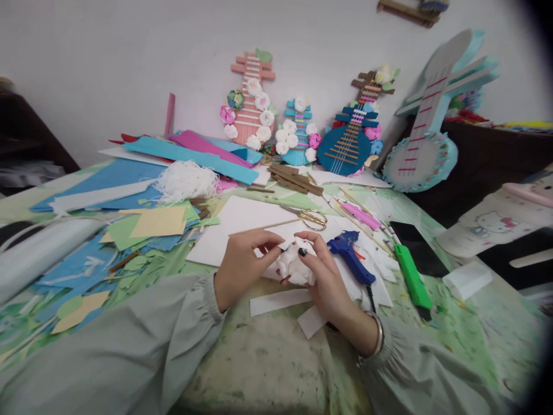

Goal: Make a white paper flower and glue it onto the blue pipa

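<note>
A white paper flower [297, 266] with crumpled, layered petals is held up just above the table. My right hand [325, 274] is wrapped round its right side, the thumb pressed on the front. At the flower's left edge, the thumb and fingers of my left hand [248, 259] pinch its petals. Strips of white paper [276, 303] lie below the hands. A blue glue gun [352, 256] rests on white sheets to the right. Behind the hands are gold-handled scissors [313, 219] and a thin wooden stick [263, 227] on white board [235, 216].
Paper scraps [158, 222] and white string [188, 181] cover the left. On the right lie a green cutter [412, 276], a black phone [418, 248] and a white tumbler [492, 222]. Several decorated paper lutes [345, 147] stand along the wall, behind brown strips [294, 177].
</note>
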A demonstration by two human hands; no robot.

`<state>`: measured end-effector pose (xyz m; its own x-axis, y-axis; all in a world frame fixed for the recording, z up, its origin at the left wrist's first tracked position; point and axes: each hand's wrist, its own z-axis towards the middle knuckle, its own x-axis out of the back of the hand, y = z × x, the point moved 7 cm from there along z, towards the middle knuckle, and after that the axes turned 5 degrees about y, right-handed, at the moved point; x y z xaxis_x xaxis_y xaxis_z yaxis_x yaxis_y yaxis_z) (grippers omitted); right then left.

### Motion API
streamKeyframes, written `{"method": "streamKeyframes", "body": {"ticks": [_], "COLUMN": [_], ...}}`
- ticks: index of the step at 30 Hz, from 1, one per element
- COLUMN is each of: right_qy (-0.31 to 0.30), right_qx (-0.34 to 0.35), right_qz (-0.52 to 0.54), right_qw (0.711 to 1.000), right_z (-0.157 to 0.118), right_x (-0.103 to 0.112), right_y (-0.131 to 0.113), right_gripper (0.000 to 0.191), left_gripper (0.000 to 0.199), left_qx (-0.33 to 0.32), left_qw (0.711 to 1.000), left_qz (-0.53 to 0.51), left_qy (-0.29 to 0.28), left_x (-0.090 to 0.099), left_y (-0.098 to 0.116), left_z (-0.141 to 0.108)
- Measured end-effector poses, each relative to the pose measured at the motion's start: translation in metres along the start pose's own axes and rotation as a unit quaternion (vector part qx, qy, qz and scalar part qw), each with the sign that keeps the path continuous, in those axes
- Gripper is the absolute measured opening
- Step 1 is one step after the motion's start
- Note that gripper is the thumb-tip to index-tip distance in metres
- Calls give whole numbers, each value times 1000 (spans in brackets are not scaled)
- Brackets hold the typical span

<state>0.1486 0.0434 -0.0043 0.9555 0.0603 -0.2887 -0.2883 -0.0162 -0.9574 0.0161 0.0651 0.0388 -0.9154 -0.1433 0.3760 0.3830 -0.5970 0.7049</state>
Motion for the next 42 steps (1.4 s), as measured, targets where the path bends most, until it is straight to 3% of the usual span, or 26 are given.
{"method": "streamKeyframes", "body": {"ticks": [5, 11, 18, 24, 29, 35, 42], "right_qy": [-7, -28, -46, -18, 3, 37, 11], "right_qx": [5, -11, 28, 61, 51, 96, 102], "right_qz": [10, -6, -36, -47, -52, -105, -121], "right_qw": [1000, 1000, 998, 997, 997, 989, 987], "right_z": [1, -1, -2, 2, 4, 6, 5], "right_x": [0, -1, -2, 5, 8, 15, 11], "right_y": [0, 6, 1, 0, 0, -3, -5], "right_gripper": [22, 20, 21, 36, 25, 22, 22], "left_gripper": [17, 17, 16, 14, 17, 24, 18], "left_qx": [-126, -179, -193, -204, -250, -258, -282], "left_qw": [991, 982, 980, 978, 968, 966, 958], "left_qz": [25, 41, 5, -2, 5, 3, 37], "left_qy": [25, 34, 37, 39, 31, 31, 28], "left_x": [1, 4, 5, 6, 5, 5, 3], "left_y": [15, 23, 28, 28, 35, 37, 36], "left_z": [-4, -6, -8, -8, -11, -13, -14]}}
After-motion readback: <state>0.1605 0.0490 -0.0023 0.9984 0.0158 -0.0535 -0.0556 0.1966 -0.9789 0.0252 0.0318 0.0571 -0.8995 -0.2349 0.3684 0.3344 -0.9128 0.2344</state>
